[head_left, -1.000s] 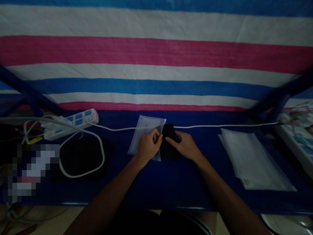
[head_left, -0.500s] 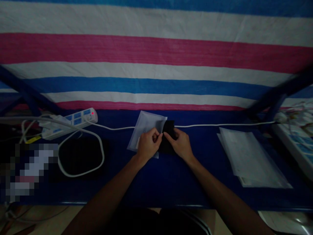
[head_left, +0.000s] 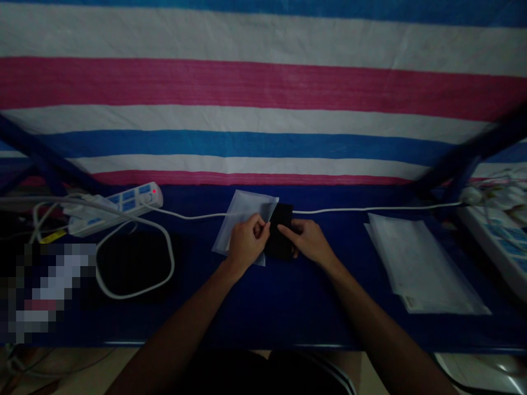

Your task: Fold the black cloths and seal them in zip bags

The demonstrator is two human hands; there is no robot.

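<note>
A frosted, see-through plastic bag [head_left: 247,207] lies slanted at the middle of the blue table. My left hand [head_left: 248,237] pinches the bag's right edge between thumb and fingers. Right beside that edge is a flat black rectangular item [head_left: 282,236], whose exact kind I cannot make out in the dim light. My right hand [head_left: 307,238] grips the black item from its right side, thumb on top and fingers underneath. The item's left edge meets the bag's opening; whether part of it is inside is hidden by my left hand.
More frosted bags [head_left: 424,263] lie stacked on the right. A white power strip [head_left: 119,206] with a red light and looped white cable [head_left: 171,241] occupies the left. A thin white cord [head_left: 370,208] crosses behind my hands. Striped sheeting [head_left: 263,88] hangs at the back.
My right hand has shifted slightly right and lower along the black item, its thumb drawing away from my left hand. The black item now lies flatter. My left hand still pinches the bag.
</note>
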